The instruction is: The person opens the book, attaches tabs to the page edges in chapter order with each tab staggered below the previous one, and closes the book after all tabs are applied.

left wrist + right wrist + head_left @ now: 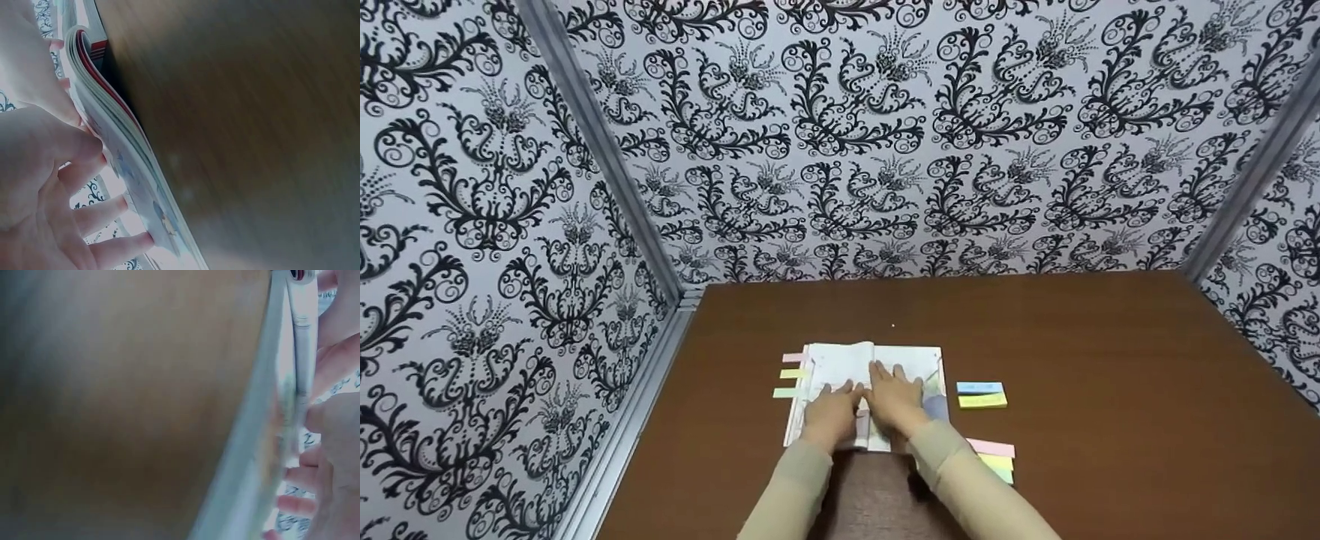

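Note:
An open book with illustrated pages lies on the table, its pages bulging up near the middle. My left hand rests on the left-hand pages, fingers spread. Just right of the fold, my right hand presses on the book with its fingers extended. The two hands nearly meet at the centre. In the left wrist view, straight fingertips touch the page of the curved book. The right wrist view shows the fingers at the far side of the blurred book edge. Pink, yellow and green sticky tabs stick out from the left edge.
Right of the book lie a blue sticky-note pad and a yellow one. Nearer, pink, yellow and green sticky notes sit beside the right forearm. Patterned walls surround the brown table.

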### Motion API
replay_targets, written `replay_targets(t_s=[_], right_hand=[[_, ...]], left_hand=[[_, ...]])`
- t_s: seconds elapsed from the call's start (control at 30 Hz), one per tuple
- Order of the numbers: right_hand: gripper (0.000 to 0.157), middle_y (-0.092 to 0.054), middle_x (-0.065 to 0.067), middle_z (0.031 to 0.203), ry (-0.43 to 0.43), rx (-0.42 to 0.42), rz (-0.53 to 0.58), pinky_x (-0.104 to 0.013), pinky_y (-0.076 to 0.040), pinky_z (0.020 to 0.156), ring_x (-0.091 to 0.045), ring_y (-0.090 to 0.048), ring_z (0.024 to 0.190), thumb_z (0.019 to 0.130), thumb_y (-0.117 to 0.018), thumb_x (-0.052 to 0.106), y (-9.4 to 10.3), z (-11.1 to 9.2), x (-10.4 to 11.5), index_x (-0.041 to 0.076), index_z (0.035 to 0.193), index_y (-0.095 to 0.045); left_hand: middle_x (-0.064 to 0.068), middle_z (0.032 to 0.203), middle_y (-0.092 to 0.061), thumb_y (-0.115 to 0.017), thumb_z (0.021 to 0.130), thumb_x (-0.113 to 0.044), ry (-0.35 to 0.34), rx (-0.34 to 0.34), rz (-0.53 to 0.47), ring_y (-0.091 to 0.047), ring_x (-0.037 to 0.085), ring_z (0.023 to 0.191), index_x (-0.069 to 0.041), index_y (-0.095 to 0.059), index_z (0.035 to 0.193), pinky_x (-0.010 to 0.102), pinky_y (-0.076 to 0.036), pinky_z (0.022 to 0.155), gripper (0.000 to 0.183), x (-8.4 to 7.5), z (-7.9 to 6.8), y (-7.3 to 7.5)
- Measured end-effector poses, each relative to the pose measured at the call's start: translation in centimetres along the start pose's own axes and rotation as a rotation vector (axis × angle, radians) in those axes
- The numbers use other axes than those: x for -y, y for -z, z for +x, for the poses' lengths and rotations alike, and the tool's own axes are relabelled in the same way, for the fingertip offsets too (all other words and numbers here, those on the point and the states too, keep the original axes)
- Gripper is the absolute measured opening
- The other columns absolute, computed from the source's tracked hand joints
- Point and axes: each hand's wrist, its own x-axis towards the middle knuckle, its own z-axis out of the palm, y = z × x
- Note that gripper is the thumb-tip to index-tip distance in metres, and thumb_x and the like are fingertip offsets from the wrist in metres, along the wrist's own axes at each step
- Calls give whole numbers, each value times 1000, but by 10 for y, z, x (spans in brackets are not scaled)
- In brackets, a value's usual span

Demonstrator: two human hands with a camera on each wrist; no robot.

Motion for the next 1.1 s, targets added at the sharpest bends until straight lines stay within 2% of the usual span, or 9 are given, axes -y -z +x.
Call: replay_targets(t_s=[0.13, 0.3, 0.6, 0.87, 1.1], right_hand=[[52, -48, -3, 145, 26, 18, -68, -70, -36, 93, -35, -42, 132, 98, -54, 35, 4, 6, 4, 10, 143, -48], [52, -45, -3, 148, 33, 34, -157, -70, -34, 95, -33, -40, 135, 99, -51, 37, 3, 17, 6, 12, 144, -46], [53, -40, -3, 151, 4, 45, -131, -73, -26, 98, -32, -33, 139, 101, -47, 35, 2, 30, 5, 11, 147, -42], [54, -37, -5, 153, -34, 70, -137, -77, -26, 94, -32, -30, 141, 101, -47, 35, 1, 36, -8, 8, 147, -42], [57, -34, -8, 154, -20, 121, -155, -76, -28, 94, -34, -32, 140, 101, -47, 35, 3, 38, -4, 5, 149, -37]], left_hand=[[-3, 145, -48, -53, 96, -13, 18, 12, 9, -41, 39, 133, -24, -52, 142, 62, -43, 94, 48, 2, 1, 5], [-2, 145, -48, -55, 94, -11, 21, 19, 14, -41, 39, 133, -25, -52, 142, 62, -43, 94, 49, 4, 2, 5], [-2, 145, -48, -54, 94, -11, 11, 7, 20, -41, 38, 133, -26, -51, 143, 61, -43, 94, 51, 7, 7, 3], [-2, 145, -48, -56, 93, -12, -17, 22, 8, -42, 39, 132, -26, -51, 143, 62, -43, 94, 51, -3, 2, -3], [-6, 140, -53, -61, 92, -21, -9, -30, 83, -49, 34, 126, -29, -55, 139, 55, -52, 81, 48, -2, 0, -4]])
